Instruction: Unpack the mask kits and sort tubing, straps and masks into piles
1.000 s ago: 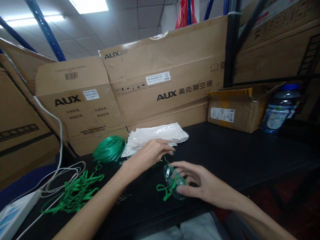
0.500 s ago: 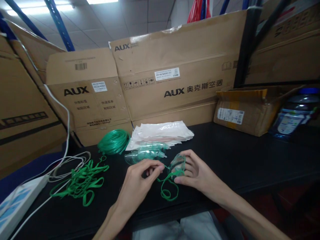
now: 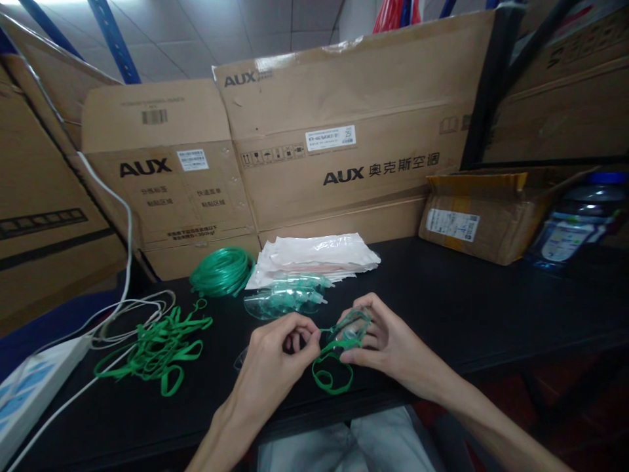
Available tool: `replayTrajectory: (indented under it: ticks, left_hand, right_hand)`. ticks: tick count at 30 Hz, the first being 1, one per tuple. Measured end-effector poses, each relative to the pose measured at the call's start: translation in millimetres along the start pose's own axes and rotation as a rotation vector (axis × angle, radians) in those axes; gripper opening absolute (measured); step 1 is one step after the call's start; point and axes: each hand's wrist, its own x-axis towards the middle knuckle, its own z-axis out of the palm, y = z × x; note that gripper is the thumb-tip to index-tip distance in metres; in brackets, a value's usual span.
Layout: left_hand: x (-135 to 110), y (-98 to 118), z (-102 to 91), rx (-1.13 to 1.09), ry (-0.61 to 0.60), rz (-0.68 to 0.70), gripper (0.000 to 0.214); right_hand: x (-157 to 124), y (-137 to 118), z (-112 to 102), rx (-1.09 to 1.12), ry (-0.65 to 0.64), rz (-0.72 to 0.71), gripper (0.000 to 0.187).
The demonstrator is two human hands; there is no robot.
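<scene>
My right hand (image 3: 381,341) is closed round a clear plastic mask (image 3: 350,328) just above the black table (image 3: 466,295). My left hand (image 3: 275,360) pinches the green elastic strap (image 3: 331,373) that runs from the mask and loops down onto the table. The two hands are close together near the table's front edge. Beyond them lie more clear masks (image 3: 285,298).
A pile of loose green straps (image 3: 157,347) lies at the left, a coil of green tubing (image 3: 221,270) behind it. White plastic bags (image 3: 317,255) are stacked at the back. Cardboard boxes (image 3: 344,137) wall the rear; a small open box (image 3: 484,210) and a jar (image 3: 572,226) stand right. White cables (image 3: 122,314) trail left.
My left hand drew back from the far masks to the front edge and now pinches the strap. The right hand lifted and tilted the mask. The strap's loop lies nearer me.
</scene>
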Motion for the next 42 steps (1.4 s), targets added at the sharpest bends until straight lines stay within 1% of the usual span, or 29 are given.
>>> replayTrajectory:
  ticks: [6, 10, 12, 20, 28, 34, 36, 38, 42]
  left_hand:
    - [0.2, -4.4, 1.7, -0.047, -0.028, -0.002, 0.008]
    - [-2.1, -7.9, 1.0, -0.057, -0.075, 0.051, 0.019]
    - [-2.9, -8.2, 0.6, -0.055, -0.099, 0.073, 0.021]
    - [-0.6, -6.4, 0.3, 0.003, -0.054, 0.094, 0.013]
    - [-1.9, -6.9, 0.0, 0.011, -0.049, 0.120, 0.011]
    - [-1.9, -3.1, 0.0, 0.014, -0.029, 0.147, 0.011]
    - [-2.2, -1.9, -0.1, 0.020, -0.011, 0.150, 0.010]
    - [-2.9, -1.4, 0.0, 0.024, 0.003, 0.152, 0.010]
    - [-4.7, -2.2, 0.6, 0.022, -0.003, 0.150, 0.011]
  right_hand:
    - [-2.7, -2.1, 0.3, -0.021, -0.005, 0.011, 0.062]
    - [-2.7, -1.2, -1.1, -0.022, -0.017, 0.009, 0.061]
    - [-2.3, -0.1, -1.8, -0.022, -0.019, 0.003, 0.060]
    - [-2.0, 0.9, -1.4, -0.061, -0.006, -0.003, 0.060]
    - [-3.0, -1.6, -0.5, -0.055, -0.012, 0.000, 0.059]
    - [-3.0, 0.7, -0.2, -0.056, -0.037, -0.004, 0.060]
    - [-4.1, 1.8, 0.5, -0.078, -0.047, -0.027, 0.057]
    - [-5.8, 2.6, 1.7, -0.139, -0.053, -0.079, 0.050]
    - [-8.0, 2.7, 4.0, -0.388, -0.064, -0.280, 0.031]
